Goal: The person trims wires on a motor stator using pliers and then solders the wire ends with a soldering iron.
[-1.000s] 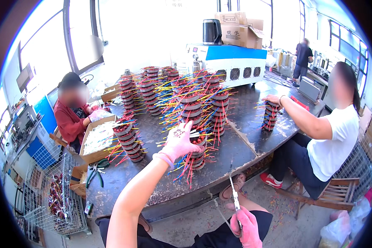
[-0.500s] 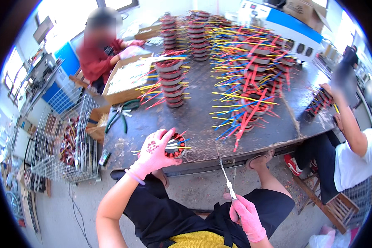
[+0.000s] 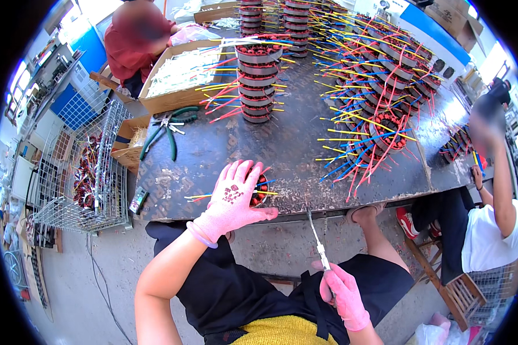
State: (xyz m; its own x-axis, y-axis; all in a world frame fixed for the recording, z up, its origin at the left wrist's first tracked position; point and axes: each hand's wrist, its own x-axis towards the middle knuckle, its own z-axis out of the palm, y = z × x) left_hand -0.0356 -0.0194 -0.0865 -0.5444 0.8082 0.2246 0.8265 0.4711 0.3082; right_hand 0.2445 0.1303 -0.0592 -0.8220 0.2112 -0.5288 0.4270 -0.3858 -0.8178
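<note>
My left hand [image 3: 234, 198], in a pink glove, lies over a single motor stator [image 3: 261, 191] near the table's front edge. Its fingers stretch forward and its thumb points right. Much of the stator is hidden under the palm; red windings and yellow and blue leads show beside it. My right hand [image 3: 344, 293], also pink-gloved, is closed around a slim tool [image 3: 321, 247] with a white collar and a long thin metal shaft. The tool is held above my lap, its tip reaching up by the table edge. What kind of tool it is I cannot make out.
Stacked stators [image 3: 256, 86] stand ahead, with a larger pile [image 3: 380, 86] to the right. Green-handled pliers [image 3: 170, 129] lie left, near a carton of white strips [image 3: 181, 72]. A wire basket [image 3: 80, 184] stands left of the table. Co-workers sit far left and right.
My left hand has flattened from a curled grip and now covers more of the stator, including the white strips seen inside it. The right hand keeps hold of the tool, barely shifted.
</note>
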